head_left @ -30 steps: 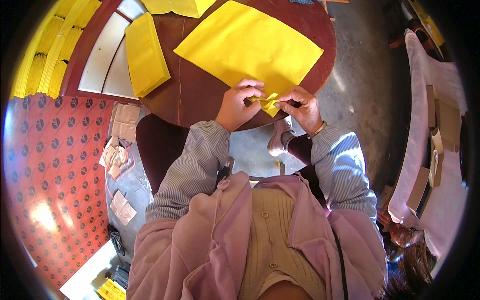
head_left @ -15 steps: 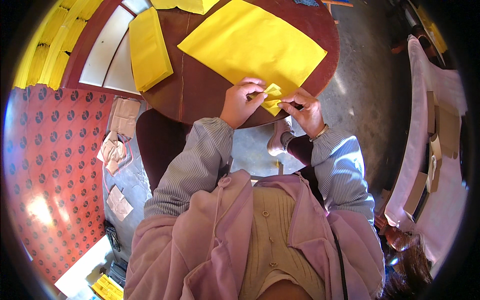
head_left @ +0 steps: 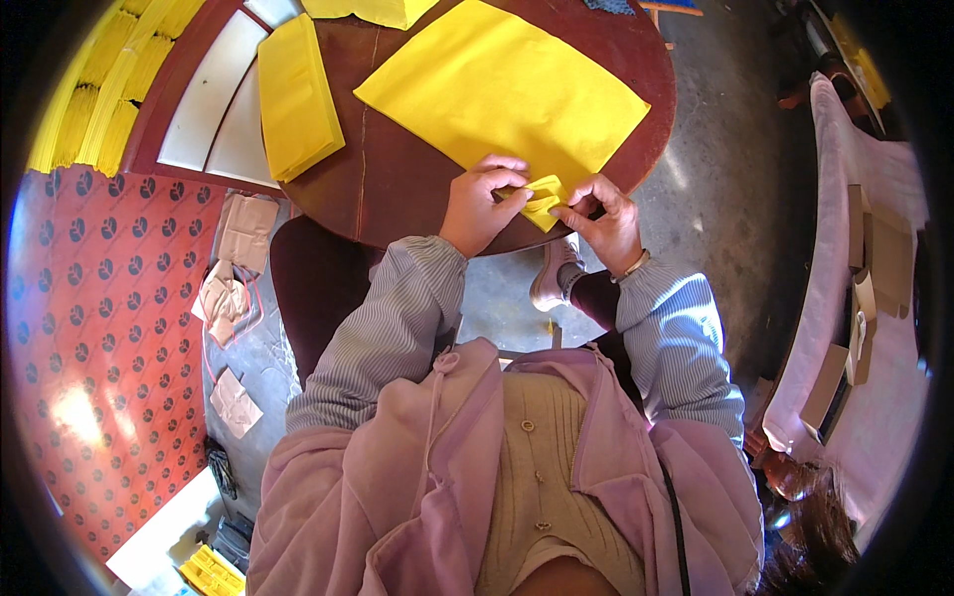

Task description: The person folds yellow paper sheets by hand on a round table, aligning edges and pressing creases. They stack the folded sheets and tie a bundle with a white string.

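Between my two hands is a small piece of folded yellow paper (head_left: 543, 202) at the near edge of a round brown table. My left hand (head_left: 484, 202) pinches its left side with thumb and fingers. On its right side my right hand (head_left: 604, 221) has thumb and forefinger closed on the paper's edge. Just beyond lies a large flat stack of yellow paper (head_left: 507, 84), a corner of it reaching under the folded piece. Whether the folded piece is separate from that stack I cannot tell.
The round table (head_left: 397, 189) also bears a folded yellow paper bundle (head_left: 298, 96) at the left. Stacked yellow paper (head_left: 89, 89) stands far left, above a red patterned board (head_left: 109, 348). To the right is a pink cloth (head_left: 805, 377) with open cardboard boxes (head_left: 884, 258).
The folds of the small yellow paper lie closer and flatter between my fingers. My right thumb and fingers have shifted slightly on it; my left hand is almost unmoved.
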The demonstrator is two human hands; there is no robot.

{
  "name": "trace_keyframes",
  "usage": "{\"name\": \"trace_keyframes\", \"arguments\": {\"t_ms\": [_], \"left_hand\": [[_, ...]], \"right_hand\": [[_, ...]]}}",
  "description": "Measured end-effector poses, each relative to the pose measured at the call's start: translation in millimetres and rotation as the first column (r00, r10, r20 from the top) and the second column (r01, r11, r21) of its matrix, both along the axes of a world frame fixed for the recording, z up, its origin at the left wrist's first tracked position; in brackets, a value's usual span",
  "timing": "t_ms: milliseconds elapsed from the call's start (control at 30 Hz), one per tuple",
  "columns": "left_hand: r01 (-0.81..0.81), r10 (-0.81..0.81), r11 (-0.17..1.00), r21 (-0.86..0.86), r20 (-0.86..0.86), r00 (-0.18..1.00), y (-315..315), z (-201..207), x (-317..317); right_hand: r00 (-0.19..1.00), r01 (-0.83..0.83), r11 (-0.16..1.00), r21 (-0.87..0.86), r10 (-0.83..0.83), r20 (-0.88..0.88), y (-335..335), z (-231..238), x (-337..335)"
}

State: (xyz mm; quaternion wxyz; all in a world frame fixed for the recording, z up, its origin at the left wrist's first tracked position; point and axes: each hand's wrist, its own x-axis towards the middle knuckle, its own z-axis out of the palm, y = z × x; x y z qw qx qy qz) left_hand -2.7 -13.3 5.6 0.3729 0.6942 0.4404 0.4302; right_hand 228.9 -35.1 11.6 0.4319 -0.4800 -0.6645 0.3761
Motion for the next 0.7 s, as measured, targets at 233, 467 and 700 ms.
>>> {"name": "trace_keyframes", "arguments": {"t_ms": [233, 467, 700], "left_hand": [[0.003, -0.002, 0.999, -0.054, 0.022, 1.0, 0.7, -3.4, -1.8], [0.066, -0.058, 0.997, -0.049, 0.161, 0.985, 2.8, -6.2, -4.7], [0.069, -0.07, 0.997, 0.019, 0.03, 0.997, 4.1, -3.9, -5.8]], "right_hand": [[0.996, -0.06, 0.991, 0.119, 0.051, 0.072, 1.7, 3.7, 2.6], [0.999, -0.032, 0.999, -0.01, 0.032, 0.012, 3.8, 2.6, 2.4], [1.0, -0.027, 0.999, -0.019, 0.028, 0.006, 2.9, 1.0, 0.8]]}}
